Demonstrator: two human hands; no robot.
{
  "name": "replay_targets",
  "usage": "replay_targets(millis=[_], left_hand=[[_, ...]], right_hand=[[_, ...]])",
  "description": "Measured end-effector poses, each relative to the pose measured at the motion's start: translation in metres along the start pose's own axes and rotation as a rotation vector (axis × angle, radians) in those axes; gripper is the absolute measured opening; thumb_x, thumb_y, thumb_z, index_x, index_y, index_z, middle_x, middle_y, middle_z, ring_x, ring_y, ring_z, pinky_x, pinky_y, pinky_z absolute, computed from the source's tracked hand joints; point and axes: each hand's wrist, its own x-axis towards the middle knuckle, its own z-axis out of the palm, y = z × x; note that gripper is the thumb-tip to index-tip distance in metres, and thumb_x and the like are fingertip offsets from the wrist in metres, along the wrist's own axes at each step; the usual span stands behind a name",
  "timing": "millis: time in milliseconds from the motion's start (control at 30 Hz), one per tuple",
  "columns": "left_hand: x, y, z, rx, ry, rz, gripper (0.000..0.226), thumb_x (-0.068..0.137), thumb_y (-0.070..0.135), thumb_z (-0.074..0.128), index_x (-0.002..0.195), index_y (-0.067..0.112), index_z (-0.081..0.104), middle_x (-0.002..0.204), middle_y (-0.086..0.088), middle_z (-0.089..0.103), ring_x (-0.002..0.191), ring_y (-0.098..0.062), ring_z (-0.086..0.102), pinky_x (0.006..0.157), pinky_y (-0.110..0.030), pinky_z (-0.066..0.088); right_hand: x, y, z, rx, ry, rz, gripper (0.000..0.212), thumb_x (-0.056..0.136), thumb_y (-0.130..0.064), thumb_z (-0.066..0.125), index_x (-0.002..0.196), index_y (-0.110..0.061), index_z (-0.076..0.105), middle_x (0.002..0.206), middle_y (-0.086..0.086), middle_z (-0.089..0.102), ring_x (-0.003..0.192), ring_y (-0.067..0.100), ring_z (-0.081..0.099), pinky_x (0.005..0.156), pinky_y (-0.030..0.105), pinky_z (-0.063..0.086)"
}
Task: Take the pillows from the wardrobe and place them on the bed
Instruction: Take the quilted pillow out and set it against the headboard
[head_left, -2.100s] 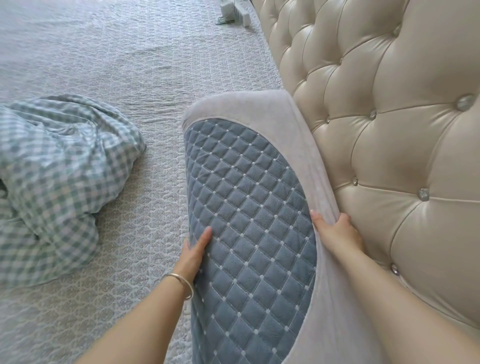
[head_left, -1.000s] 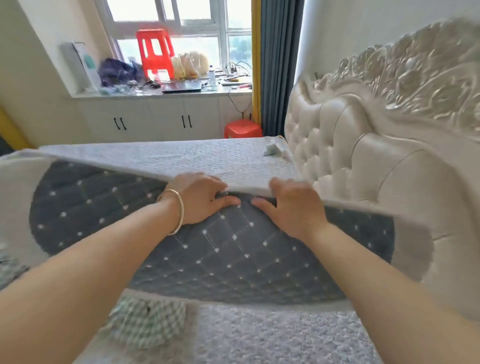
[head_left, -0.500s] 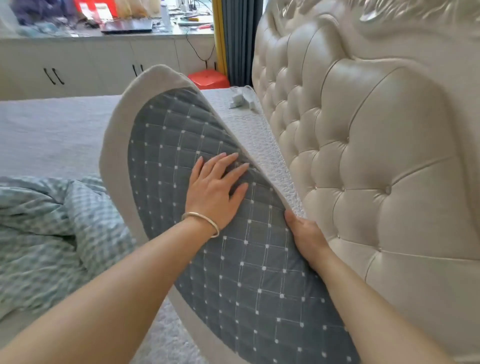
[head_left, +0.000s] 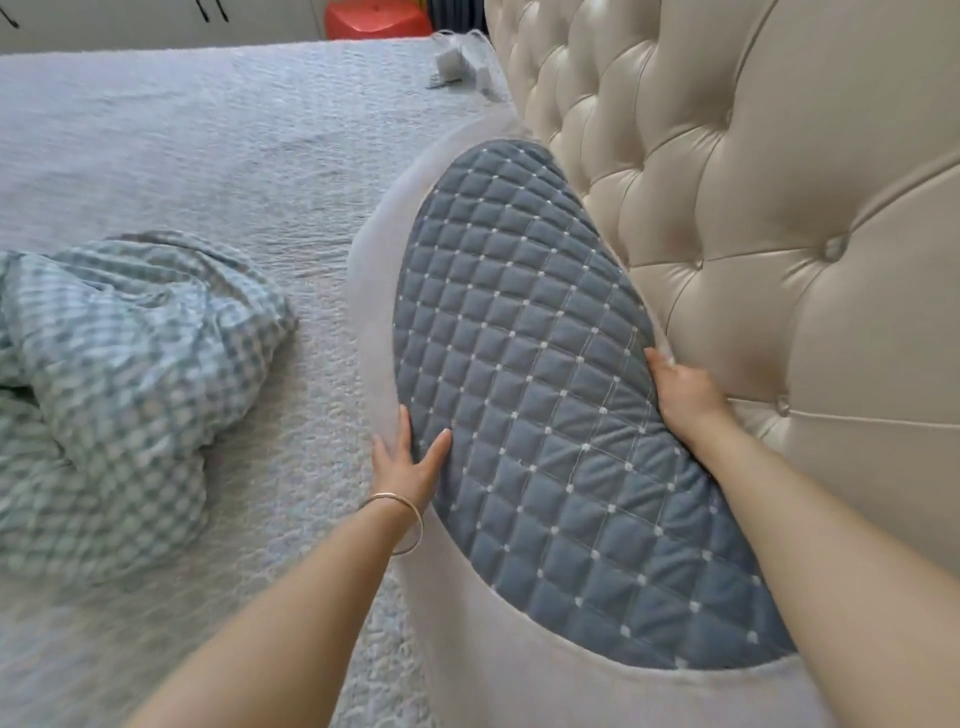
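Head view puts me at the placing step; the pillow (head_left: 545, 374) stands tilted along the head edge of the bed (head_left: 218, 156), leaning on the tufted headboard (head_left: 753, 208); my left hand (head_left: 408, 465) lies flat and released against its pale border, my right hand (head_left: 685, 392) is tucked between pillow and headboard, its fingers hidden, so I cannot tell its hold; next, I judge, let it settle and slide both hands clear; the pillow's near end is cut off, the wardrobe unseen; a checked quilt (head_left: 119, 374) lies near the left edge.
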Motion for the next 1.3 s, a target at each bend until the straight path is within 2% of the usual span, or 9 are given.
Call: replay_targets(millis=[133, 267, 467, 567, 767, 900, 1033, 1133, 1300], left_hand=[[0.014, -0.014, 0.002, -0.283, 0.088, -0.245, 0.112, 0.063, 0.075, 0.060, 0.149, 0.015, 0.021, 0.153, -0.013, 0.028, 0.138, -0.032, 0.029, 0.114, -0.045, 0.020], [0.011, -0.016, -0.001, -0.514, 0.062, -0.367, 0.088, 0.076, 0.064, 0.060, 0.139, 0.005, 0.041, 0.145, -0.010, 0.041, 0.133, -0.031, 0.038, 0.110, -0.044, 0.025], [-0.011, -0.026, -0.037, -0.319, 0.253, -0.254, 0.063, 0.082, 0.051, 0.063, 0.124, 0.005, 0.052, 0.125, -0.016, 0.056, 0.099, -0.029, 0.051, 0.081, -0.034, 0.032], [-0.022, -0.038, -0.038, -0.331, 0.200, -0.201, 0.052, 0.080, 0.045, 0.068, 0.118, 0.012, 0.057, 0.111, -0.010, 0.062, 0.090, -0.024, 0.052, 0.080, -0.032, 0.036], [-0.030, -0.037, -0.026, -0.251, 0.076, -0.200, 0.086, 0.045, 0.072, 0.073, 0.116, 0.027, 0.056, 0.114, 0.000, 0.062, 0.101, -0.025, 0.060, 0.094, -0.045, 0.047], [-0.033, -0.034, -0.016, -0.178, 0.058, -0.217, 0.085, 0.035, 0.072, 0.069, 0.107, 0.030, 0.054, 0.120, -0.006, 0.058, 0.104, -0.029, 0.059, 0.095, -0.047, 0.047], [-0.035, -0.031, -0.018, -0.094, 0.033, -0.216, 0.094, 0.048, 0.071, 0.070, 0.126, 0.021, 0.050, 0.129, -0.011, 0.051, 0.112, -0.032, 0.055, 0.100, -0.048, 0.043], [-0.039, -0.027, -0.009, -0.029, 0.071, -0.234, 0.089, 0.073, 0.062, 0.065, 0.144, 0.022, 0.031, 0.143, -0.016, 0.031, 0.130, -0.037, 0.039, 0.109, -0.049, 0.031], [-0.041, -0.037, 0.011, -0.064, 0.092, -0.292, 0.090, 0.080, 0.060, 0.059, 0.150, 0.026, 0.012, 0.147, -0.014, 0.020, 0.134, -0.041, 0.031, 0.110, -0.049, 0.026]], right_hand=[[0.003, 0.008, 0.006, -0.103, 0.160, -0.106, 0.044, 0.099, -0.034, 0.036, 0.108, 0.004, 0.054, 0.116, 0.028, 0.058, 0.099, 0.035, 0.053, 0.073, 0.031, 0.032], [-0.001, 0.003, 0.002, -0.235, 0.218, -0.347, 0.041, 0.098, -0.024, 0.038, 0.138, -0.016, 0.039, 0.134, 0.019, 0.048, 0.117, 0.036, 0.048, 0.095, 0.041, 0.039], [-0.033, 0.038, 0.042, 0.149, -0.136, 0.093, 0.097, 0.073, -0.078, 0.043, 0.141, -0.010, 0.036, 0.145, 0.012, 0.041, 0.131, 0.028, 0.040, 0.112, 0.040, 0.028], [-0.043, 0.061, 0.061, 0.227, -0.131, 0.208, 0.082, 0.083, -0.064, 0.048, 0.144, -0.012, 0.030, 0.147, 0.012, 0.039, 0.133, 0.028, 0.038, 0.111, 0.039, 0.028], [-0.030, 0.067, 0.072, -0.062, -0.271, 0.404, 0.089, 0.081, -0.070, 0.035, 0.145, -0.008, 0.029, 0.149, 0.014, 0.035, 0.133, 0.033, 0.038, 0.111, 0.041, 0.029], [-0.042, 0.069, 0.080, -0.148, -0.290, 0.431, 0.097, 0.079, -0.072, 0.041, 0.149, -0.010, 0.014, 0.153, 0.014, 0.024, 0.138, 0.034, 0.029, 0.111, 0.045, 0.025], [-0.047, 0.062, 0.081, -0.259, -0.233, 0.377, 0.091, 0.084, -0.067, 0.041, 0.149, -0.011, 0.011, 0.153, 0.016, 0.024, 0.136, 0.036, 0.032, 0.110, 0.046, 0.029], [-0.060, 0.053, 0.096, -0.486, -0.119, 0.117, 0.064, 0.097, -0.047, 0.030, 0.150, -0.027, 0.000, 0.155, 0.013, 0.015, 0.131, 0.039, 0.033, 0.103, 0.047, 0.034], [-0.053, 0.046, 0.107, -0.673, -0.085, 0.036, 0.052, 0.101, -0.037, 0.018, 0.149, -0.035, -0.003, 0.152, 0.015, 0.018, 0.122, 0.040, 0.040, 0.093, 0.043, 0.042]])
